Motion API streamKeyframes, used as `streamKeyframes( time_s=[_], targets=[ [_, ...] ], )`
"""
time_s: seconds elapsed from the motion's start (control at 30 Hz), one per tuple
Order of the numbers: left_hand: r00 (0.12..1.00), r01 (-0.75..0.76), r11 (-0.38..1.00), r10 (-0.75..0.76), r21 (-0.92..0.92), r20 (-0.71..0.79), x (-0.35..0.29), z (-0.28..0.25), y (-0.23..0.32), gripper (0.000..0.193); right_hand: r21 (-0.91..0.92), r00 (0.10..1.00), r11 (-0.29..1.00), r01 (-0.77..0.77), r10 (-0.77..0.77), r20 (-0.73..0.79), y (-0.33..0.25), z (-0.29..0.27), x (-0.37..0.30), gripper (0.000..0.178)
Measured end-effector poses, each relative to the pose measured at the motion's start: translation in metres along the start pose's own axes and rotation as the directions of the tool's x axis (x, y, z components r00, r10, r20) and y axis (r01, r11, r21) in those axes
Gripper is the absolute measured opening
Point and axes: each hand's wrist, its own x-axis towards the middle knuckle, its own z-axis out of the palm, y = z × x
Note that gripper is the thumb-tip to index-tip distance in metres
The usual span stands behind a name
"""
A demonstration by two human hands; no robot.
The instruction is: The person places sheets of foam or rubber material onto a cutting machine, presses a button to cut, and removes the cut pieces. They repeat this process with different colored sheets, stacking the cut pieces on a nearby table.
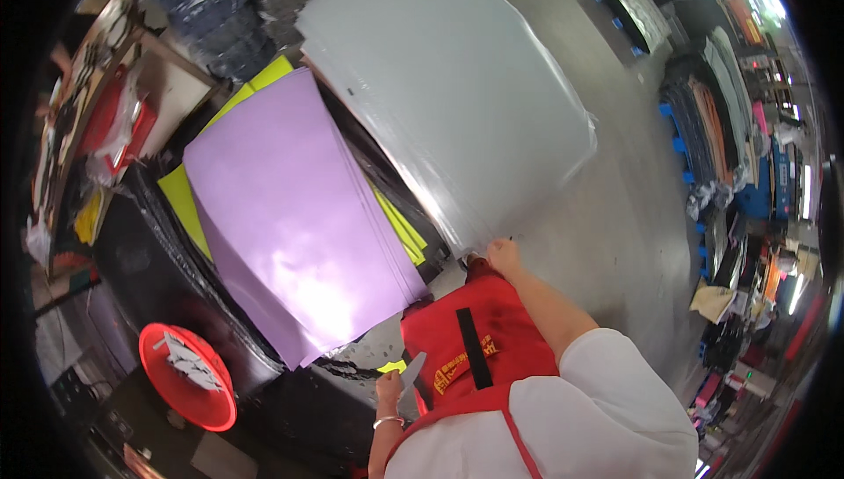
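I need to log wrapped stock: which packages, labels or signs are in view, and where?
Plastic-wrapped grey sheet pack: top centre, large, glossy; right hand at its near edge.
Wrapped dark bundles: top left, lumpy, clear film.
Yellow print on red apron: bottom centre, beside a black strip.
No screens can be made out.

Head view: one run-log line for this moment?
left hand: holds grey blade | right hand: grips grey sheet corner | beside: purple sheet stack, red basin

Large grey sheet (pixel 457 92) lifted, tilted, shiny, near corner gripped at lower edge. Small grey blade (pixel 412 371) held upright, beside yellow scrap (pixel 391 366).
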Motion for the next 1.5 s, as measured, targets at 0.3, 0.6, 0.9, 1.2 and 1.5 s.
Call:
streamKeyframes(
  time_s=[0.3, 0.6, 0.9, 1.2, 1.5],
  targets=[
    [0.981, 0.021, 0.965, -0.070, -0.261, -0.179, -0.029, -0.032, 0.087, 0.030, 0.724, 0.717, 0.341, -0.599, 0.631, 0.296, -0.035, -0.048, 0.074, 0.053],
    [0.958, -0.222, 0.975, 0.217, -0.006, -0.188, -0.055, 0.033, 0.182, 0.037, 0.754, 0.717, 0.215, -0.621, 0.546, 0.434, 0.021, -0.045, 0.108, 0.052],
    [0.924, -0.286, 0.952, 0.304, 0.108, -0.232, -0.102, 0.093, 0.236, 0.032, 0.571, 0.593, 0.162, -0.805, 0.263, 0.761, 0.064, -0.094, 0.136, 0.047],
    [0.884, -0.346, 0.938, 0.317, -0.025, -0.345, -0.127, 0.106, 0.244, 0.034, 0.686, 0.829, 0.626, -0.371, -0.109, 0.548, -0.070, -0.160, 0.133, 0.032],
    [0.834, -0.264, 0.904, 0.040, -0.335, -0.550, -0.180, 0.124, 0.138, 0.034, 0.754, 0.703, 0.657, 0.005, -0.539, 0.464, -0.199, -0.210, 0.000, 0.034]
  ],
)
